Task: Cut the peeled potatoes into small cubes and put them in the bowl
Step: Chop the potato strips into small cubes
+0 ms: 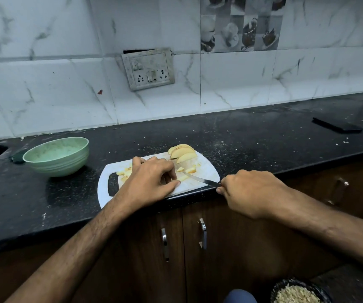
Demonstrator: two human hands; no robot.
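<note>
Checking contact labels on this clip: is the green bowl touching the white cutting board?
Apart. The head view shows a strip of black counter between the green bowl and the white cutting board's left edge.

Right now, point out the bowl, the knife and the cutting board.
bowl [45,157], head view, near rim.
knife [200,178], head view, mid-blade.
cutting board [209,173], head view, bare right end.

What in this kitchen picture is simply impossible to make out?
All in the head view:
- Knife handle: hidden inside the right hand.
- Potato piece being cut: mostly covered by the left hand.
- Green bowl contents: too blurry to tell.
- Dark bowl at bottom: cut off by the edge.
</note>
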